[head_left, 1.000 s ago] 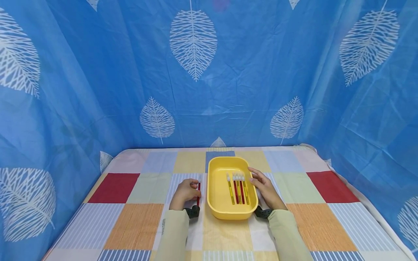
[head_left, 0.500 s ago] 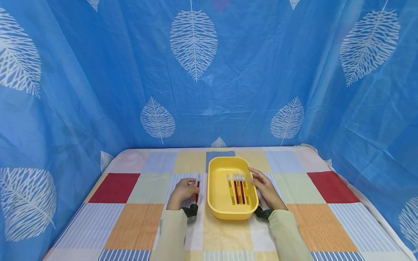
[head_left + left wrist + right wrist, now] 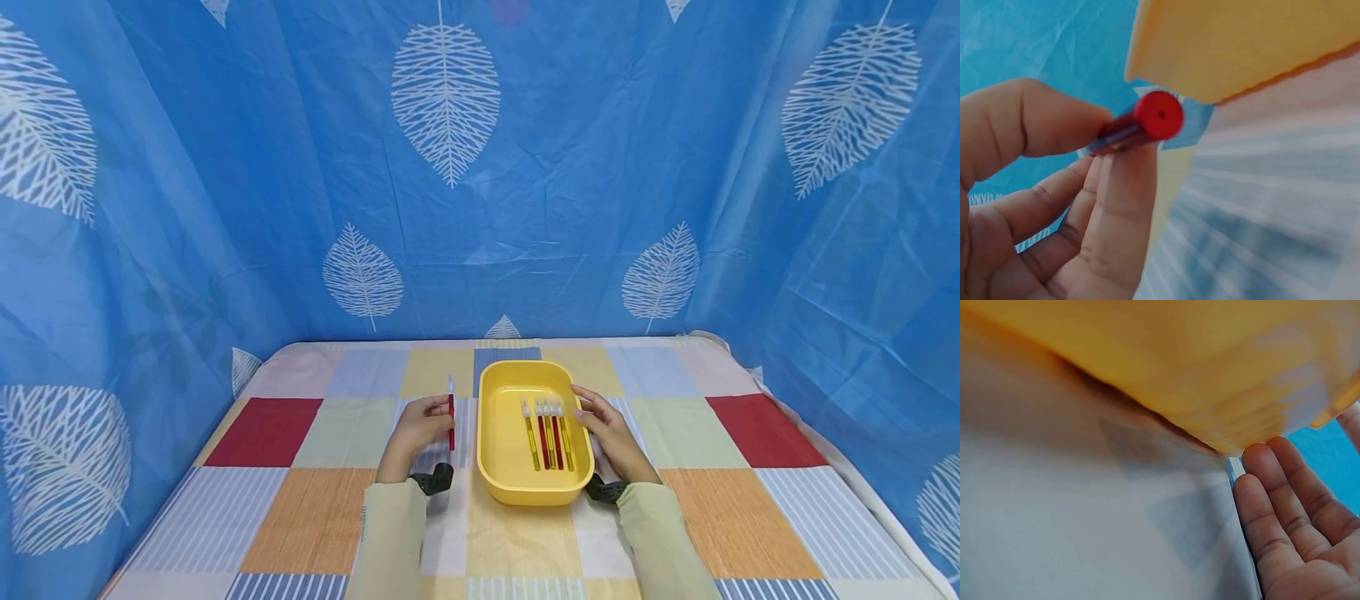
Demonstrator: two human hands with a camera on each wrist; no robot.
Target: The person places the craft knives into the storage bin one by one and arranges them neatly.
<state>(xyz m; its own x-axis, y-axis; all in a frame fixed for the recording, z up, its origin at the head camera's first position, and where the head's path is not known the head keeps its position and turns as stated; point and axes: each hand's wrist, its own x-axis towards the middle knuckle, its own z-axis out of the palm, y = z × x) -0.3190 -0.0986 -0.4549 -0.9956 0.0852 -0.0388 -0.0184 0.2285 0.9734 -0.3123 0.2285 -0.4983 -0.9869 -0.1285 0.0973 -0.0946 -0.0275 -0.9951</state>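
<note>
My left hand (image 3: 414, 429) pinches a slim red pen-like stick (image 3: 452, 421) between thumb and fingertips. It stands roughly upright left of the yellow tray, its pale tapered tip pointing away. In the left wrist view the stick's round red end (image 3: 1161, 115) faces the camera, a small dark dot at its centre. My right hand (image 3: 613, 437) holds the yellow tray (image 3: 498, 433) at its right side, thumb over the rim and fingers against the outer wall (image 3: 1210, 375). Inside lie several similar sticks (image 3: 549, 437), red and yellow, side by side with pale tips pointing away.
A patchwork cloth (image 3: 330, 517) covers the table. Blue curtain (image 3: 517, 208) with white leaf prints hangs behind the table and along both sides. Dark wrist mounts (image 3: 435, 479) sit at both cuffs.
My left hand has shifted slightly left and lifted the red stick, tipping it more upright with its pale tip now showing above the fingers. The right hand and tray have stayed put.
</note>
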